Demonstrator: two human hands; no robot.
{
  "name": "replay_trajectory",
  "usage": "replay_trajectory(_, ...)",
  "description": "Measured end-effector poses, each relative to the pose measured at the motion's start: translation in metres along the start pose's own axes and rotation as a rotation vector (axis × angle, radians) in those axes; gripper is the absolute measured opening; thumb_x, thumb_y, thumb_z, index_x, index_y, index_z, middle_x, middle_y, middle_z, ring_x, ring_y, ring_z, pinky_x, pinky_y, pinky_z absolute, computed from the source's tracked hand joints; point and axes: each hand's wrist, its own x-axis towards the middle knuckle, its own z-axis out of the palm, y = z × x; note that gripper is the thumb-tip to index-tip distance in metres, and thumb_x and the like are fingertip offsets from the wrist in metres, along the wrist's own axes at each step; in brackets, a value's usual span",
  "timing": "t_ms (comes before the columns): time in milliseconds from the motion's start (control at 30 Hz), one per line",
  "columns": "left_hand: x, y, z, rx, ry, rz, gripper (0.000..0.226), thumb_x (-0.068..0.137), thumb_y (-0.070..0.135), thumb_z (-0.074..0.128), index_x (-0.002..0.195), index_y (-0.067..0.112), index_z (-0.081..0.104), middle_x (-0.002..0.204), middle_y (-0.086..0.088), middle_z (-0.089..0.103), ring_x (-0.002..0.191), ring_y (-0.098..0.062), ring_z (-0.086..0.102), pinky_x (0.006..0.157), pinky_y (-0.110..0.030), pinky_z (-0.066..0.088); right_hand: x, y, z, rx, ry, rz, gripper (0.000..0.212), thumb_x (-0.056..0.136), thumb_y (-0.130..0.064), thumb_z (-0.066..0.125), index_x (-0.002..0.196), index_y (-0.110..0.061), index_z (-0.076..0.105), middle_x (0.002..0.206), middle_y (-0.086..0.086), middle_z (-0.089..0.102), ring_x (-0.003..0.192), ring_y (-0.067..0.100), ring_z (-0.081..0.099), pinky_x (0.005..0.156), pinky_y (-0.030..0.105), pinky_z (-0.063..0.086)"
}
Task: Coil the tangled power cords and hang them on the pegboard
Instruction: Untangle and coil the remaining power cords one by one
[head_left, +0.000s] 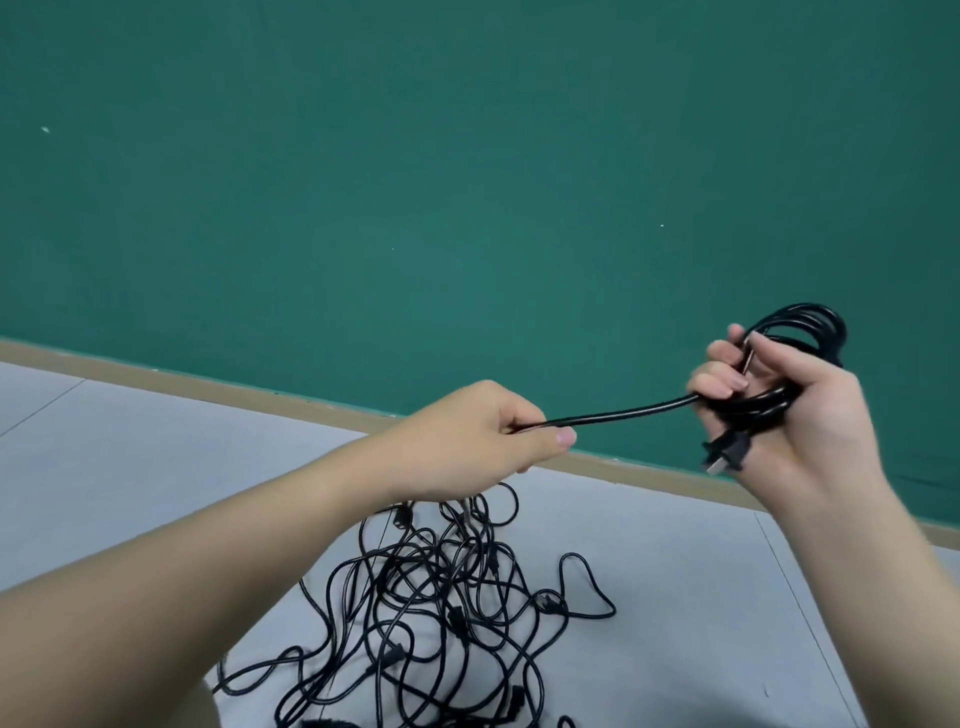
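My right hand (789, 410) grips a coiled bundle of black power cord (810, 322), whose loops stick out above the fist. The cord's plug (724, 453) hangs below the palm. A straight stretch of the same cord (618, 413) runs left to my left hand (478, 441), which pinches it between thumb and fingers. Both hands are raised in front of the green wall. Below them, a tangled pile of black cords (441, 608) with several plugs lies on the grey floor. No pegboard is in view.
A green wall (467, 182) fills the upper view, with a tan baseboard (260, 397) along its foot. The grey floor (701, 597) has thin seam lines. My forearms cross the lower left and right of the view.
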Motion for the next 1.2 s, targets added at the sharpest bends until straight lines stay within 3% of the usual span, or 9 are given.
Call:
replay_trajectory(200,-0.013,0.023,-0.004,-0.094,-0.032,0.212,0.049,0.103,0.043,0.056,0.064,0.015,0.05,0.056,0.003,0.029,0.052,-0.019,0.025,0.049,-0.029,0.023,-0.004,0.008,0.002,-0.158,-0.077,-0.097,0.015,0.094,-0.02,0.062,0.102,-0.01,0.054,0.079,0.002,0.054,0.059,0.011,0.035,0.053,0.019,0.034)
replay_trajectory(300,-0.009,0.031,-0.001,-0.204,0.047,0.283,0.05,0.106,0.034,0.053,0.068,0.006,0.039,0.058,0.006,0.024,0.051,-0.013,0.021,0.048,-0.027,0.022,-0.011,0.012,0.009,-0.225,-0.161,-0.085,0.024,0.092,-0.035,0.066,0.1,-0.013,0.058,0.08,-0.001,0.051,0.061,0.009,0.033,0.052,0.017,0.035)
replay_trajectory(367,-0.005,0.035,-0.001,-0.299,0.097,0.298,0.049,0.108,0.032,0.051,0.065,0.015,0.037,0.06,0.007,0.021,0.052,-0.013,0.018,0.049,-0.029,0.019,-0.017,0.024,0.014,-0.352,-0.213,-0.071,0.045,0.079,-0.049,0.079,0.102,-0.016,0.06,0.08,-0.001,0.051,0.06,0.008,0.037,0.054,0.016,0.037)
replay_trajectory(467,0.0,0.04,-0.002,-0.339,0.129,0.298,0.048,0.108,0.028,0.05,0.061,0.028,0.059,0.05,0.014,0.034,0.044,-0.004,0.029,0.045,-0.019,0.028,-0.025,0.048,0.022,-0.499,-0.371,-0.019,0.083,0.053,-0.061,0.095,0.107,-0.01,0.058,0.076,-0.001,0.05,0.06,0.009,0.044,0.053,0.019,0.04)
replay_trajectory(600,0.002,0.036,-0.004,-0.364,0.138,0.242,0.042,0.105,0.031,0.058,0.067,0.014,0.061,0.054,0.01,0.054,0.049,-0.007,0.047,0.049,-0.011,0.038,-0.031,0.063,0.031,-0.576,-0.547,0.102,0.052,0.059,-0.049,0.097,0.091,-0.017,0.073,0.075,0.0,0.048,0.066,0.012,0.041,0.053,0.021,0.037)
replay_trajectory(700,0.007,0.024,-0.01,-0.274,0.248,0.166,0.055,0.096,0.047,0.067,0.064,0.005,0.056,0.053,0.004,0.04,0.05,-0.013,0.036,0.051,-0.023,0.034,-0.029,0.06,0.032,-0.676,-0.582,0.183,0.028,0.075,-0.02,0.084,0.096,-0.01,0.068,0.08,0.01,0.047,0.066,0.019,0.04,0.054,0.026,0.041)
replay_trajectory(800,0.005,0.015,-0.017,-0.208,0.342,0.119,0.064,0.082,0.051,0.081,0.058,0.006,0.042,0.048,0.008,0.029,0.053,-0.014,0.024,0.05,-0.029,0.022,-0.028,0.06,0.033,-0.724,-0.579,0.296,0.032,0.077,0.001,0.058,0.108,0.004,0.062,0.084,0.018,0.049,0.064,0.022,0.042,0.052,0.03,0.042)
replay_trajectory(967,0.002,0.002,-0.027,-0.226,0.356,0.099,0.067,0.079,0.053,0.082,0.061,0.004,0.039,0.052,-0.001,0.03,0.055,-0.02,0.023,0.048,-0.029,0.02,-0.027,0.063,0.033,-0.562,-0.627,0.401,0.036,0.076,0.003,0.049,0.108,0.004,0.066,0.084,0.02,0.055,0.062,0.021,0.047,0.05,0.03,0.043)
replay_trajectory(1200,0.001,-0.014,-0.033,-0.247,0.292,0.078,0.047,0.103,0.047,0.055,0.068,0.017,0.059,0.058,0.0,0.033,0.054,-0.02,0.025,0.055,-0.031,0.025,-0.02,0.046,0.037,-0.315,-0.408,0.129,0.032,0.094,-0.018,0.045,0.113,0.001,0.062,0.089,0.014,0.066,0.061,0.015,0.047,0.048,0.022,0.041)
